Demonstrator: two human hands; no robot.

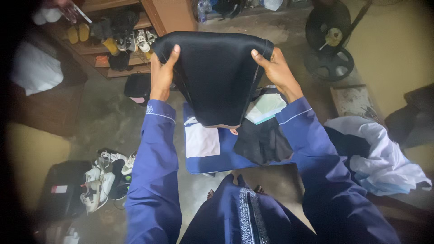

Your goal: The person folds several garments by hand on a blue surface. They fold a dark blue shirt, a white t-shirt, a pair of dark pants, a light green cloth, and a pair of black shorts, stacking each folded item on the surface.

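Left arm: blue-sleeved, raised out in front, forearm sloping up to the left hand (162, 74).
Left hand: closed on the upper left edge of the black folded cloth garment (216, 77), thumb over the front, fingers tucked behind.
Garment: held up flat between both hands above the floor, its top edge stretched hand to hand, its body hanging below the grips and narrowing toward a rounded lower hem.
Right hand: the right hand (276, 70) pinches the upper right corner, thumb on the front face, fingers behind.
Right arm: blue sleeve, bent, rising from the lower right.
Below the garment: a blue mat (226, 158) on the floor with a white folded cloth (202, 141) and a dark crumpled garment (262, 142) lying on it.
Far left: a wooden shoe rack (118, 47); white sneakers (100, 180) on the floor.
Far right: a white and pale blue heap of clothes (379, 162).
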